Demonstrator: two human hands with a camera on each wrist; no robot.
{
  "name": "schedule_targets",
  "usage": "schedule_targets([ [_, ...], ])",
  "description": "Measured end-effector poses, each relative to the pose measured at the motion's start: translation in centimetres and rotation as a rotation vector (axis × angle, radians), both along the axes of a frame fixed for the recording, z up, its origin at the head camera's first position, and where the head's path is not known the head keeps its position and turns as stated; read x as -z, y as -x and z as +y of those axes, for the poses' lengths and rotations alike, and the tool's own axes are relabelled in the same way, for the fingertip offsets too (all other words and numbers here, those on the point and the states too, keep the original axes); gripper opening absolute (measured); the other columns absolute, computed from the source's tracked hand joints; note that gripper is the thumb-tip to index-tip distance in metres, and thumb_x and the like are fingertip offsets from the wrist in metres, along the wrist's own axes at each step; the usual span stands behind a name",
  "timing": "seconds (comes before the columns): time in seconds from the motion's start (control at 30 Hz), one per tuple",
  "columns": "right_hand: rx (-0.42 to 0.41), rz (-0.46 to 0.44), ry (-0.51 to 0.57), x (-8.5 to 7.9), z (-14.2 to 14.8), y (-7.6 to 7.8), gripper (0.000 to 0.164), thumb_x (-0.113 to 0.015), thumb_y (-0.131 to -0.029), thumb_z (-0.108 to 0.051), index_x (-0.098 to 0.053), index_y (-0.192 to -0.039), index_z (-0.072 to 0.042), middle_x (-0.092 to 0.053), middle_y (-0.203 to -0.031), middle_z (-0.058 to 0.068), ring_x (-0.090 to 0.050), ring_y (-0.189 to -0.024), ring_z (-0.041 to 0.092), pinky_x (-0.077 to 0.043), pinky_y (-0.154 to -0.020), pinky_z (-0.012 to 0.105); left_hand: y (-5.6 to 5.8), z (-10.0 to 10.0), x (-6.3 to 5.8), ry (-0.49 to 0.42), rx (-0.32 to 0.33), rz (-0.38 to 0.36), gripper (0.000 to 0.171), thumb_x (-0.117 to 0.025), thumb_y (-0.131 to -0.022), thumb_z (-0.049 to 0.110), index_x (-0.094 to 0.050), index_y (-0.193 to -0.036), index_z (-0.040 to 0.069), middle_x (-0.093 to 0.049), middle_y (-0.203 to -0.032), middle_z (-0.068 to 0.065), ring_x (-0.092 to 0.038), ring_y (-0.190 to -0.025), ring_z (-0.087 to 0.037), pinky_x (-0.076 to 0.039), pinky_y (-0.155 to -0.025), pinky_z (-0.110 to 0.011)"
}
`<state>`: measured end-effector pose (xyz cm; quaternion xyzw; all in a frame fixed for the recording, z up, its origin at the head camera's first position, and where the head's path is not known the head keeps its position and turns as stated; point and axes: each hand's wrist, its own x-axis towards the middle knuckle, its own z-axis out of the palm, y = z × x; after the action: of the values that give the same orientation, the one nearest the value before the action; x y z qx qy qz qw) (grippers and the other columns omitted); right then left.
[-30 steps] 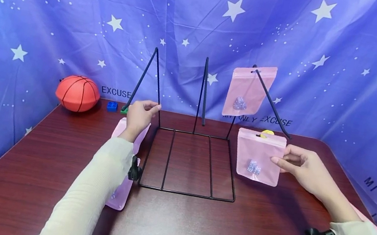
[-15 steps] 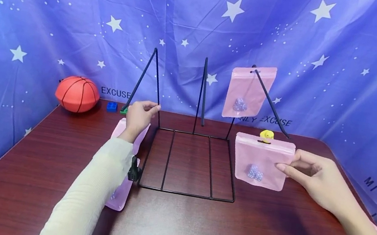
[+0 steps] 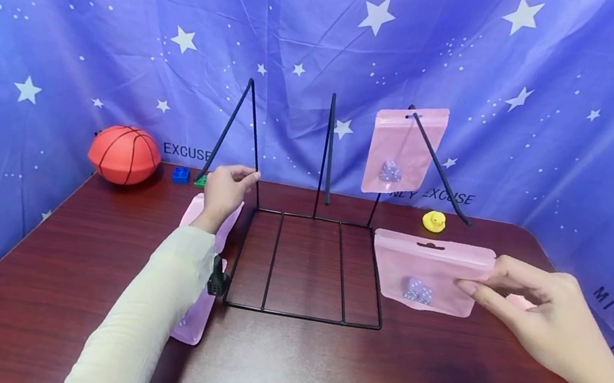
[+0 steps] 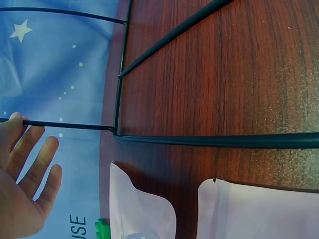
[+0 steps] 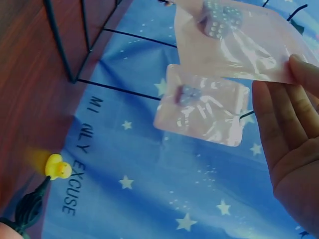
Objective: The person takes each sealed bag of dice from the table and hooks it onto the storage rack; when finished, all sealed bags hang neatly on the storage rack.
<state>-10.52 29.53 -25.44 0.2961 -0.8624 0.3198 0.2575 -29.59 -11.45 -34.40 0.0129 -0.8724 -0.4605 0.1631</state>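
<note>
My left hand [image 3: 223,197] pinches the left upright of a black wire rack [image 3: 302,316]. In the left wrist view, thumb and forefinger meet on that wire while the other fingers spread loosely. My right hand [image 3: 548,323] pinches the right edge of a pink zip pouch [image 3: 446,280] with dice inside. This pouch is held in the air right of the rack, tilted back, its hang hole at the top and the rack's right hook [image 3: 442,173] above it. Another pink pouch [image 3: 411,144] with dice hangs on that hook. The right wrist view shows the held pouch [image 5: 244,55] close up.
Pink pouches [image 3: 195,318] lie left of the rack, partly under my left arm. Something pink [image 3: 520,302] shows behind my right hand. Along the back are a red ball [image 3: 124,156], a blue block [image 3: 180,175], a green block [image 3: 201,181] and a yellow duck [image 3: 433,221].
My right hand has moved right and down with the pouch, away from the hook tip, and the pouch leans back more. The duck has come into full view. My left hand stays put.
</note>
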Motion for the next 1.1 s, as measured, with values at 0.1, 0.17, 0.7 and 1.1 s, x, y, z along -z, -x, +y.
schedule_targets([
  [0.1, -0.046, 0.063, 0.015, -0.5, 0.0, -0.6, 0.031, -0.083, -0.072, 0.01, -0.074, -0.083, -0.019, -0.063, -0.069, -0.016, -0.041, -0.054, -0.003, -0.031, -0.047, 0.016, 0.0, 0.0, 0.1, -0.001, 0.001, 0.003, 0.029, -0.069, -0.099, 0.029, -0.077, -0.116, 0.007, -0.077, -0.099, -0.014, -0.074, -0.089, -0.029, -0.05, -0.091, -0.044],
  [0.17, -0.05, 0.075, 0.042, -0.8, -0.1, -0.9, 0.031, -0.082, -0.072, 0.012, -0.076, -0.083, -0.016, -0.064, -0.069, -0.014, -0.047, -0.057, -0.003, -0.035, -0.051, 0.012, 0.0, 0.0, 0.1, 0.0, 0.0, 0.006, 0.029, -0.069, -0.099, 0.029, -0.077, -0.116, 0.007, -0.077, -0.098, -0.014, -0.075, -0.089, -0.029, -0.05, -0.09, -0.044],
  [0.7, 0.184, -0.162, 0.255, -1.4, -0.2, -1.4, 0.018, -0.076, -0.082, 0.013, -0.075, -0.093, -0.001, -0.075, -0.076, -0.002, -0.07, -0.069, 0.003, -0.049, -0.067, 0.011, 0.0, -0.1, 0.2, -0.001, -0.007, -0.001, 0.028, -0.069, -0.099, 0.029, -0.078, -0.116, 0.008, -0.077, -0.099, -0.013, -0.075, -0.09, -0.029, -0.049, -0.089, -0.043],
  [1.1, 0.245, -0.232, 0.286, -1.2, -0.5, -0.1, 0.005, -0.07, -0.095, -0.001, -0.074, -0.096, -0.003, -0.072, -0.073, -0.005, -0.065, -0.065, 0.004, -0.048, -0.063, 0.014, 0.0, 0.1, 0.0, 0.005, -0.001, -0.001, 0.029, -0.068, -0.1, 0.028, -0.077, -0.117, 0.007, -0.077, -0.101, -0.014, -0.075, -0.091, -0.029, -0.05, -0.088, -0.044],
])
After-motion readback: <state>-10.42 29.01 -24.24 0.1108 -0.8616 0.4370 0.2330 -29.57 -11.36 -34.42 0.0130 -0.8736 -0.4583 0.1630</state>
